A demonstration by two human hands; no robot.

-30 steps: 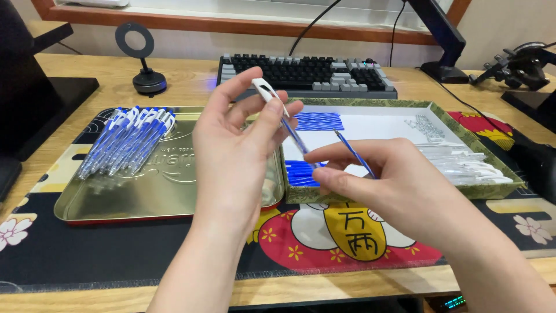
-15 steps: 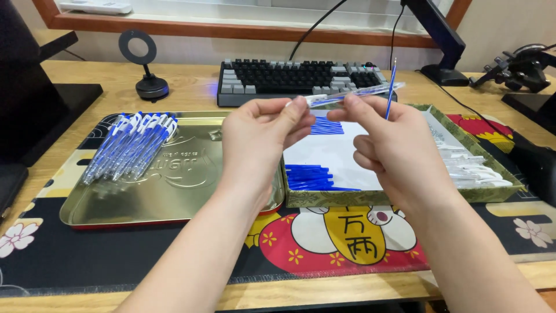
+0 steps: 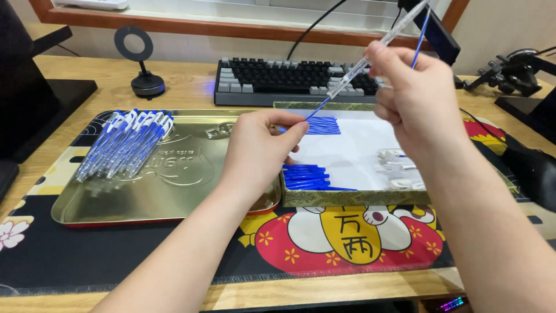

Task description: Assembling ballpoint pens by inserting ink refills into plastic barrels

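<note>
My right hand is raised over the box, fingers closed on a clear pen barrel, with a second blue refill sticking up beside it, I think. My left hand pinches the low end of a blue refill that runs up into the barrel. Below sits the white-lined box with loose refills. Finished pens lie in the gold tray, keyboard behind.
</note>
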